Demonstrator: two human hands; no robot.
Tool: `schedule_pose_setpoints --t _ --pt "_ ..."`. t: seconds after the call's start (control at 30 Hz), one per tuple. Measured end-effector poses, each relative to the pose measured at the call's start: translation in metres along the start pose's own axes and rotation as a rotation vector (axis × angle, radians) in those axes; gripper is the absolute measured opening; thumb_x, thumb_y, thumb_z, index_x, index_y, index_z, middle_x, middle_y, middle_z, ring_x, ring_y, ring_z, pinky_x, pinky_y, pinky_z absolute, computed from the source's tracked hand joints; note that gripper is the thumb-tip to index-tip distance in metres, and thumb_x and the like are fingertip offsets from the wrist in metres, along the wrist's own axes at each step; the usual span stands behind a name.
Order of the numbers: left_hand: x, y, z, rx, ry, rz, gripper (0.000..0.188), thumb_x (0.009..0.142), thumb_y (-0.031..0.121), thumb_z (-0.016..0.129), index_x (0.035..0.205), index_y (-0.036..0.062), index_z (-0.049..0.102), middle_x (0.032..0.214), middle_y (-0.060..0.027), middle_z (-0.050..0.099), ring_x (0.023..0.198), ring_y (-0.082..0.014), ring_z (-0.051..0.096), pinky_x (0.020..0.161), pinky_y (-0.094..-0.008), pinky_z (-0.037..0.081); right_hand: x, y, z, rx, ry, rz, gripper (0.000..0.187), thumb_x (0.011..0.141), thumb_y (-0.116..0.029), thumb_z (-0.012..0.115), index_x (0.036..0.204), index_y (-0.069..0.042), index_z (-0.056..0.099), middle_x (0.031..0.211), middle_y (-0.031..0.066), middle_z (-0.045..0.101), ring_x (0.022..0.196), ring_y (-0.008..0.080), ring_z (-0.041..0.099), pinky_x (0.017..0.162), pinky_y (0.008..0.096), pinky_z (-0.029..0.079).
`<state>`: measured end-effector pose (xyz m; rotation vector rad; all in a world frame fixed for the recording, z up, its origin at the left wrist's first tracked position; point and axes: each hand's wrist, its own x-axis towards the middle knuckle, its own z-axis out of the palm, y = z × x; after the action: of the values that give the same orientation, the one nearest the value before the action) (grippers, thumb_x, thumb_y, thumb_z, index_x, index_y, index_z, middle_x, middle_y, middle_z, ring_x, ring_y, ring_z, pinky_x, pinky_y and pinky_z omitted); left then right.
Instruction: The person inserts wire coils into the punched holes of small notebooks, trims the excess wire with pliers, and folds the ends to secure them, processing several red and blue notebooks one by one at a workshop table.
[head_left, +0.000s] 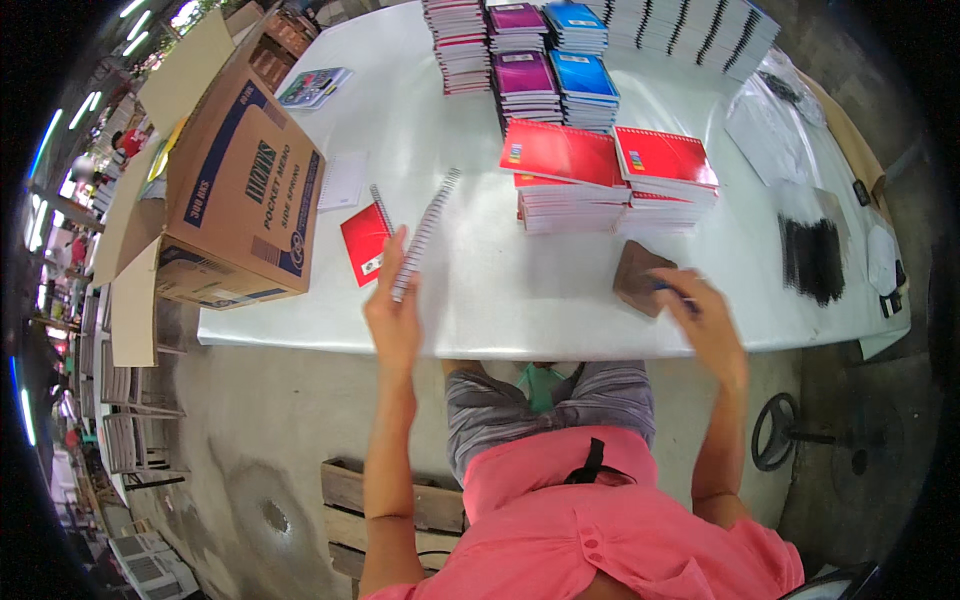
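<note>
I see the left hand (392, 318) gripping a wire-bound notebook (424, 240), tilted edge-on above the white table (480, 325), just beside a flat red pocket notebook (363, 245). The right hand's (708, 322) fingers curl narrowly around a small dark blue object (676, 293), too blurred for me to name, by a brown block (638, 279). Red notebook stacks (570, 210) stand beyond it.
</note>
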<state>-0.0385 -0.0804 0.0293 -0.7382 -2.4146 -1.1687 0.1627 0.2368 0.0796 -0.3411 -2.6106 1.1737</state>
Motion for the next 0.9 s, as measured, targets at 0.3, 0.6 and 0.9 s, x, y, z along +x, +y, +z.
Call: schedule_pose_setpoints --t 0.3,0.6,0.9 --pt "0.068 -0.069 -0.033 -1.226 -0.193 -0.338 0.071 0.092 0.036 0.063 0.149 0.0066 0.034 0.142 -0.0103 0.048 0.128 -0.0219 0.050 0.106 -0.0400 0.043 0.015 0.100 -0.032 -0.647 0.669 -0.142 0.034 0.084 -0.016 0.072 0.114 -0.004 0.064 0.109 0.0156 0.063 0.103 0.0339 0.060 0.088 0.0395 0.048" --pt "0.072 -0.103 -0.025 -1.498 -0.437 -0.127 0.083 0.089 0.033 0.067 0.155 0.0158 0.019 0.157 -0.0093 0.030 0.143 -0.0260 0.031 0.116 -0.0497 0.026 0.142 -0.113 0.186 0.746 -0.278 -0.244 0.060 0.078 -0.005 0.075 0.133 0.000 0.051 0.126 0.0082 0.058 0.104 0.0260 0.064 0.093 0.0336 0.051" --pt "0.054 -0.205 -0.034 0.097 -0.252 -0.155 0.053 0.094 0.025 0.057 0.142 0.0055 0.047 0.147 -0.0183 0.042 0.140 -0.0373 0.033 0.111 -0.0460 0.030 0.159 -0.110 0.295 -0.451 -0.352 -0.768 0.046 0.081 0.001 0.058 0.127 -0.004 0.059 0.143 0.0168 0.046 0.141 0.0284 0.035 0.115 0.0621 0.016"
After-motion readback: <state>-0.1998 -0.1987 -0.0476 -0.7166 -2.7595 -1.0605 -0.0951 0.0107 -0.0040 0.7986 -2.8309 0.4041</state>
